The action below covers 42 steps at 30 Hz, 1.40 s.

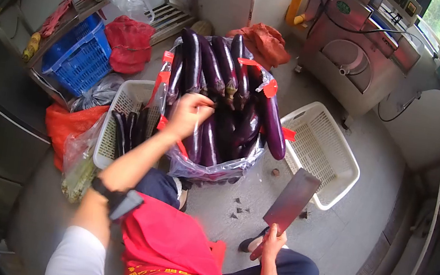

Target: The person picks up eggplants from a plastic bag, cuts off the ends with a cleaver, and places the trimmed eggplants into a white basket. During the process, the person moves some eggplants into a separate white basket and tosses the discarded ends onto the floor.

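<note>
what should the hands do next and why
Probably grip one of the eggplants with the left hand and lift it out, since that hand is right at the pile while the right hand holds the cleaver off to the side.

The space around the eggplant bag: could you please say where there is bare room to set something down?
The right white basket looks bare inside, as does the floor between it and the right knee. The eggplant bag is crowded beneath the left hand; the left white basket is partly filled.

packed eggplants (pixel 209 144), cleaver (pixel 295 197) — floor (pixel 258 193) between, seemingly passable
</note>
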{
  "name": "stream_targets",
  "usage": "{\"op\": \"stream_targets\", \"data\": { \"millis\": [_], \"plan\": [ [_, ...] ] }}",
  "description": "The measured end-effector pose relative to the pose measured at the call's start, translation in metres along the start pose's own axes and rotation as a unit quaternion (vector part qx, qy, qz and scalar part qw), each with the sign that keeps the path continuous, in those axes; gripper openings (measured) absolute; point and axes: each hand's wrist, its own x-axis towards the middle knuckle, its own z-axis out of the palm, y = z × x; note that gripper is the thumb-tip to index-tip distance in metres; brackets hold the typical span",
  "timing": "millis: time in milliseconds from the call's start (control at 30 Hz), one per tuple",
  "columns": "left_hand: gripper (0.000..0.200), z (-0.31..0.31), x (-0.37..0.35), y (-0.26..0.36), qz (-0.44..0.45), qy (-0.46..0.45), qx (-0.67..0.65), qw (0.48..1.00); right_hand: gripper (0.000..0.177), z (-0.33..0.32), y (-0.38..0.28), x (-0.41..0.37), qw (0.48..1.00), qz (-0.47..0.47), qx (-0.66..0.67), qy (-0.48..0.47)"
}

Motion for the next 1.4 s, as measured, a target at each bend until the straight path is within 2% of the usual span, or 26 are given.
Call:
{"op": "stream_targets", "data": {
  "millis": [33, 100, 167, 233, 300, 333, 433, 500, 633, 733, 800, 833, 867, 900, 967, 1000, 1033, 1100, 1133, 1233, 1300, 1367, 1400],
  "plan": [
    [0.033, 0.035, 0.008, -0.009, -0.026, -0.05, 0.041, 0.998, 0.017, 0.002, -0.002, 0.0, 1.0, -0.005, 0.004, -0.008],
    [0.048, 0.103, 0.016, -0.028, -0.075, -0.087, 0.101, 0.988, 0.016, 0.0, -0.004, -0.002, 1.0, 0.019, -0.012, 0.008],
    [0.061, 0.153, 0.021, -0.03, -0.048, -0.01, 0.208, 0.977, 0.014, 0.0, -0.012, -0.005, 0.999, 0.009, -0.035, 0.007],
    [0.07, 0.182, 0.031, -0.012, 0.022, 0.007, 0.262, 0.965, 0.011, -0.005, -0.009, -0.005, 1.0, 0.005, -0.022, 0.002],
    [0.078, 0.204, 0.039, 0.008, -0.008, -0.04, 0.304, 0.952, 0.009, -0.007, -0.009, -0.003, 1.0, 0.008, 0.0, -0.001],
    [0.091, 0.214, 0.042, 0.005, -0.051, -0.062, 0.328, 0.941, 0.01, -0.008, -0.01, -0.003, 1.0, 0.01, -0.001, 0.001],
    [0.101, 0.229, 0.06, -0.007, -0.179, -0.061, 0.337, 0.922, 0.01, -0.01, -0.011, -0.002, 1.0, -0.009, -0.012, 0.014],
    [0.11, 0.228, 0.071, -0.005, -0.25, -0.096, 0.301, 0.915, 0.01, -0.012, -0.015, -0.004, 1.0, 0.007, -0.002, 0.006],
    [0.102, 0.203, 0.082, -0.011, -0.349, -0.061, 0.164, 0.921, 0.011, -0.017, -0.015, -0.003, 1.0, 0.013, 0.012, -0.004],
    [0.099, 0.192, 0.072, -0.021, -0.283, 0.03, 0.014, 0.959, 0.011, -0.018, -0.019, -0.001, 1.0, 0.019, 0.025, 0.001],
    [0.096, 0.178, 0.063, -0.032, -0.253, 0.048, -0.107, 0.96, 0.011, -0.02, -0.022, 0.002, 0.999, 0.018, 0.034, 0.008],
    [0.094, 0.164, 0.058, -0.018, -0.234, 0.054, -0.15, 0.959, 0.012, -0.022, -0.021, 0.004, 0.999, 0.018, 0.03, 0.008],
    [0.096, 0.147, 0.048, -0.002, -0.281, 0.014, -0.227, 0.932, 0.011, -0.024, -0.017, 0.007, 0.999, 0.015, 0.028, 0.011],
    [0.086, 0.139, 0.039, -0.017, -0.241, 0.026, -0.221, 0.945, 0.011, -0.024, -0.015, 0.007, 0.999, 0.011, 0.029, 0.014],
    [0.069, 0.099, 0.021, 0.015, -0.267, -0.059, -0.276, 0.922, 0.011, -0.019, -0.019, 0.005, 0.999, 0.007, 0.043, 0.015],
    [0.058, 0.093, 0.009, 0.0, -0.227, -0.023, -0.355, 0.906, 0.011, -0.017, -0.023, 0.004, 0.999, 0.007, 0.051, 0.012],
    [0.058, 0.08, -0.002, 0.022, -0.201, -0.013, -0.415, 0.887, 0.011, -0.017, -0.027, 0.002, 0.998, 0.01, 0.057, 0.011],
    [0.056, 0.057, -0.027, 0.047, -0.194, -0.081, -0.45, 0.868, 0.013, -0.016, -0.03, -0.001, 0.998, 0.001, 0.064, 0.013],
    [0.058, 0.046, -0.039, 0.055, -0.198, -0.125, -0.448, 0.863, 0.013, -0.014, -0.034, -0.002, 0.998, -0.018, 0.053, 0.018],
    [0.061, 0.036, -0.07, 0.086, -0.271, -0.276, -0.462, 0.798, 0.013, -0.013, -0.032, -0.005, 0.997, -0.06, 0.048, 0.027],
    [0.077, 0.054, -0.096, 0.072, -0.273, -0.368, -0.357, 0.814, 0.01, -0.012, -0.027, -0.005, 0.995, -0.08, 0.061, 0.028],
    [0.084, 0.088, -0.141, 0.02, -0.137, -0.366, -0.178, 0.903, 0.01, -0.016, -0.022, -0.006, 0.99, -0.13, 0.014, 0.046],
    [0.086, 0.097, -0.151, 0.02, -0.122, -0.401, -0.136, 0.898, 0.01, -0.017, -0.026, -0.007, 0.982, -0.172, -0.047, 0.063]
  ]
}}
